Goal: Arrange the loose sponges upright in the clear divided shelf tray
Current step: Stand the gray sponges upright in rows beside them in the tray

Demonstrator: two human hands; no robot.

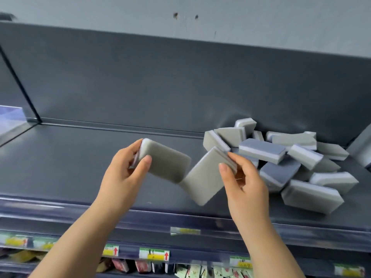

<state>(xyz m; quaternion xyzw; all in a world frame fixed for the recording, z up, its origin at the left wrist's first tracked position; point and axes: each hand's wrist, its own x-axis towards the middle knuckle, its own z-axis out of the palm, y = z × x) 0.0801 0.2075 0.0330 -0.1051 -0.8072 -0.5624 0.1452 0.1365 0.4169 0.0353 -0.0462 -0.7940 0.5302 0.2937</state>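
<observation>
- The left hand [124, 169] and the right hand [245, 179] are both bare.
- The left forearm [84, 227] and the right forearm [267, 237] are bare too, along all the length that shows.
- The fingers [146, 160] are slim.
- The nails are short and rounded, of natural look.

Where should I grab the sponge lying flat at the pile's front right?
Probably take the front sponge from above and in front: thumb on its exposed long side, fingers over its flat top. Other sponges crowd its back and left.
</observation>
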